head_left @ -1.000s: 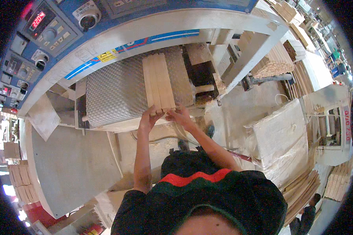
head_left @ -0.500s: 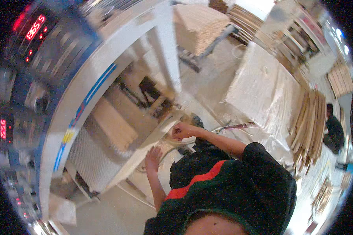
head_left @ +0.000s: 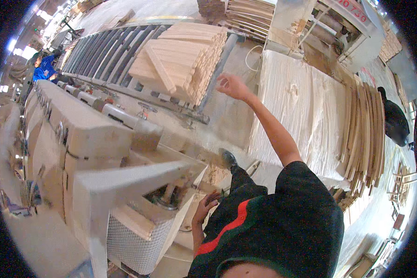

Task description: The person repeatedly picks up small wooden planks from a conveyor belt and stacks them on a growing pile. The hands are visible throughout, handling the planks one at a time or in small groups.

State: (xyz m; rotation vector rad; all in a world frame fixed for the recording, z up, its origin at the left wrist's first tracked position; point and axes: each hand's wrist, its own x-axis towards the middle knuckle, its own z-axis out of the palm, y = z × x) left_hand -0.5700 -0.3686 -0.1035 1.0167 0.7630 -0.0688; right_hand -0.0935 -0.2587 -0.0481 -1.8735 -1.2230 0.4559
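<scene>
My right arm is stretched forward, and my right hand (head_left: 232, 87) is in the air just right of a stack of pale wooden boards (head_left: 178, 55). Its fingers are loosely bent and apart, with nothing visible in them. One loose board (head_left: 160, 69) lies slantwise across the top of that stack. Low by my left hip, my left hand (head_left: 205, 207) is open, fingers stretched, beside the pale machine frame (head_left: 120, 180). Under that frame, several wooden strips (head_left: 132, 223) lie on a textured grey belt (head_left: 134, 248).
The stack rests on a roller conveyor (head_left: 102, 55). To the right stands a bulky, plastic-wrapped pile (head_left: 296, 102) with long thin wooden slats (head_left: 363, 134) against its side. A person in blue (head_left: 44, 68) is far left; another in dark clothing (head_left: 394, 116) is far right.
My view has turned away from the machine's control panel toward the roller conveyor. My right hand has gone from closed near my body to stretched out by the board stack. My left hand has dropped closer to my hip.
</scene>
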